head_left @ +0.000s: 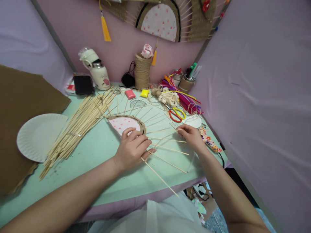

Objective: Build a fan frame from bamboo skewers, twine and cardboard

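On the table lies a half-round craft piece (pixel 123 123) covered in white fabric with pink spots, its curved edge wrapped in brown twine. Thin wooden sticks (pixel 171 149) fan out from that edge. My left hand (pixel 133 146) grips the near end of the half-round piece, fingers over the top and thumb below, hiding that corner. To the right, my right hand (pixel 190 135) pinches the outer end of one stick (pixel 161 131) between thumb and fingertips.
A bundle of sticks (pixel 75 129) lies left, partly over a paper plate (pixel 36 137) beside brown cardboard (pixel 21 97). Scissors (pixel 175 116), pipe cleaners (pixel 191 105), a twine roll (pixel 142 71) and a bottle (pixel 100 76) stand or lie toward the back. A similar decorated piece (pixel 160 22) hangs behind.
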`<state>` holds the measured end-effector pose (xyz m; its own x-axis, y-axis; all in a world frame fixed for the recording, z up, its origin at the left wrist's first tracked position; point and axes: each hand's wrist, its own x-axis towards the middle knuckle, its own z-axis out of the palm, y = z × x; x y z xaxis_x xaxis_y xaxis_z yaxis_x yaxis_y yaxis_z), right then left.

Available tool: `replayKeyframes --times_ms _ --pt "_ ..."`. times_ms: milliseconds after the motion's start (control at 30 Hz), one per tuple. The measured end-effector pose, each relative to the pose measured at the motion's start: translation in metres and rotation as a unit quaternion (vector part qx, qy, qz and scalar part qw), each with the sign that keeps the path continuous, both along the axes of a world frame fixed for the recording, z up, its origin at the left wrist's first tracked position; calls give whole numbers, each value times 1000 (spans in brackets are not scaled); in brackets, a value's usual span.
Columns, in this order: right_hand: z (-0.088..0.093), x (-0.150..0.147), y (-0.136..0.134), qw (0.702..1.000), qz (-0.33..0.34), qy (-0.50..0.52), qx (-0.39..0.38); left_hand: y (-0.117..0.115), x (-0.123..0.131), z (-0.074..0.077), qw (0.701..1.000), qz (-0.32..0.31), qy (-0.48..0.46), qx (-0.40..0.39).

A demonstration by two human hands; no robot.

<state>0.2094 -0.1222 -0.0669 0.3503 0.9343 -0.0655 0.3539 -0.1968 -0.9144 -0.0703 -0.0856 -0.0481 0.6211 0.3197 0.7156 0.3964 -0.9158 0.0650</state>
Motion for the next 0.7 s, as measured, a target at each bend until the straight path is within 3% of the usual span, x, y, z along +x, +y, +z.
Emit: replayKeyframes --times_ms 200,367,533,600,700 --pt "2 2 -14 993 -21 -105 58 -1 1 1 1000 5 8 -2" --pt "11 -10 -35 953 -87 -208 203 -1 1 0 1000 8 15 -7" --pt "0 -20 -50 905 -24 -227 359 -1 1 1 1000 8 15 -4" --pt "-8 -22 -54 902 -20 -222 369 -1 1 1 1000 9 12 -2" --pt "-15 -27 -62 926 -15 -190 327 0 1 1 1000 12 7 -1"
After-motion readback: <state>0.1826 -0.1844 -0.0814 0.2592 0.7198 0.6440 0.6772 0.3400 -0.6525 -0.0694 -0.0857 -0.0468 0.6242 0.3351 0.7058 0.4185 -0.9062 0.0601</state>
